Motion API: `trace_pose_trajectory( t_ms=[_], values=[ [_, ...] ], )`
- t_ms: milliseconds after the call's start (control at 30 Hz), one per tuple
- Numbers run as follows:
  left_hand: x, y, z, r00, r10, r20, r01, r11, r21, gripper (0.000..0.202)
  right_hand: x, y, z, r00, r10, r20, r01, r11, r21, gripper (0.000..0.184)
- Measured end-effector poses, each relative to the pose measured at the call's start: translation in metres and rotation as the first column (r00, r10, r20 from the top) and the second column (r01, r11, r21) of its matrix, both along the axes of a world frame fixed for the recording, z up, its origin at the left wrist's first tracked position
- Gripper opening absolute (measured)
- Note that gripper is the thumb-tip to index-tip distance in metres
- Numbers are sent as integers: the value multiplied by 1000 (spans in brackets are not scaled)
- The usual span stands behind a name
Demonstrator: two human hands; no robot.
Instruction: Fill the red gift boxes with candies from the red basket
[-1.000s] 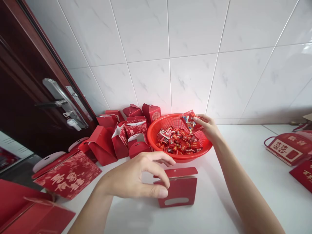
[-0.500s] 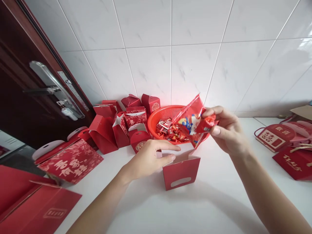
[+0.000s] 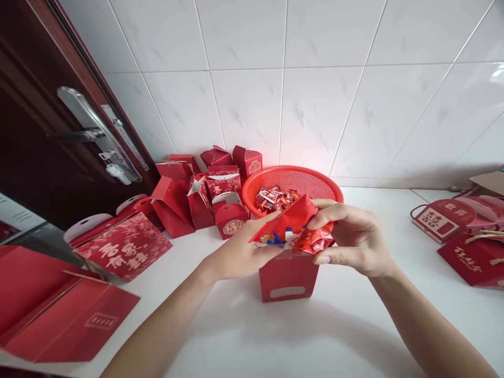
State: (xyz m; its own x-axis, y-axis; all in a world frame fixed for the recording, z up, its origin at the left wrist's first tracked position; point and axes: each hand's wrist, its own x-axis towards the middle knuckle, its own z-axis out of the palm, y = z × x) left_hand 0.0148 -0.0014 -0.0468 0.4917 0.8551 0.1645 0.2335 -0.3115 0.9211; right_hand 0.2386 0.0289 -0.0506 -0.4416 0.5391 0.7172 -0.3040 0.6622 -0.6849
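A red paper gift box (image 3: 287, 281) with a white oval slot stands upright on the white table in front of me, its top mostly hidden by what I hold over it. My left hand (image 3: 240, 252) is at the box's upper left rim, thumb to the front; its other fingertips are behind the packet. Between the thumb and fingers of my right hand (image 3: 352, 236) is a red snack packet (image 3: 285, 223) with blue and white print, tilted over the box opening. Bunched with it are smaller red wrapped candies (image 3: 315, 242).
Behind the box a red plastic basket (image 3: 334, 191) holds many wrapped candies (image 3: 277, 198). Several red gift boxes (image 3: 173, 210) crowd the left side, with a large open one (image 3: 71, 325) near front left. More boxes (image 3: 472, 260) stand at right. A tiled wall and a door border the table.
My right hand has brought the packet and candies down and left, from above the basket to over the gift box. The left hand stays at the box rim. The view has shifted slightly.
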Motion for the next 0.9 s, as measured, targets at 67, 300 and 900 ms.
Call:
trace_pose_trajectory(
  t_ms=[67, 300, 900],
  values=[
    [-1, 3, -4, 999, 34, 20, -35, 999, 40, 24, 2, 0, -1, 1000, -4, 19, 5, 1000, -19, 34],
    [4, 8, -5, 992, -82, 99, 80, 996, 29, 18, 2, 0, -8, 998, -16, 59, 16, 1000, 5, 35],
    [-21, 5, 15, 944, -200, -263, 224, 972, 64, 28, 21, -7, 16, 897, 43, 439, -65, 997, 34, 23]
  ],
)
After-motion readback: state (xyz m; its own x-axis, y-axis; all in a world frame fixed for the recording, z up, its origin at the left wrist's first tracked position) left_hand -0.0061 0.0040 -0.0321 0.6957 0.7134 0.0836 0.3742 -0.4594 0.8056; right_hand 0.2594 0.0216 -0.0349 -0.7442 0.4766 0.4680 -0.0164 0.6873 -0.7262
